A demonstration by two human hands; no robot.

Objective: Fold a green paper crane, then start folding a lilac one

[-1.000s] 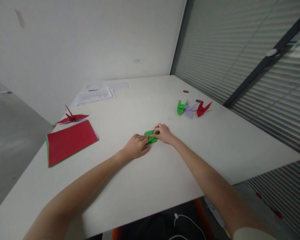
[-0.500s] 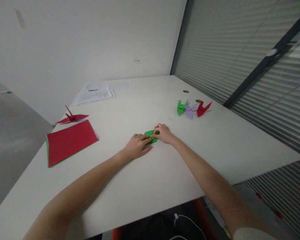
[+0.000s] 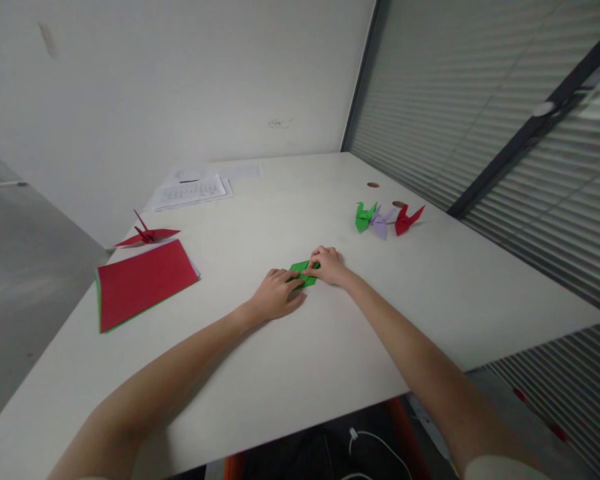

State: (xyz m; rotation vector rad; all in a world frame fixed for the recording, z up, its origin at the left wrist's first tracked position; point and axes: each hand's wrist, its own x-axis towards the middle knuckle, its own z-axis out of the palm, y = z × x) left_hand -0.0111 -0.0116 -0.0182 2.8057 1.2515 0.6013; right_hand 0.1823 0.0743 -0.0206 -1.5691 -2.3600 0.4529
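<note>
A small piece of folded green origami paper (image 3: pixel 310 281) lies flat on the white table, partly covered by my fingers. My left hand (image 3: pixel 276 293) rests on its left side, fingers stretched out across the paper and the thumb apart, lower down on the table. From the right, my right hand (image 3: pixel 327 265) is closed, its thumb and fingertips pinching the paper near its middle and upper right edge. The exact fold beneath the fingertips is too small to make out.
At left, a red paper crane (image 3: pixel 147 235) sits behind a stack of coloured paper (image 3: pixel 147 283), red on top. Green (image 3: pixel 364 217), lilac (image 3: pixel 379 224) and red (image 3: pixel 407 220) paper cranes stand at right. Written sheets (image 3: pixel 193 192) lie far back. Window blinds (image 3: pixel 430 100) border the right side.
The view has shifted very slightly. Both hands stay at the green paper, with no clear movement of the fingers or paper.
</note>
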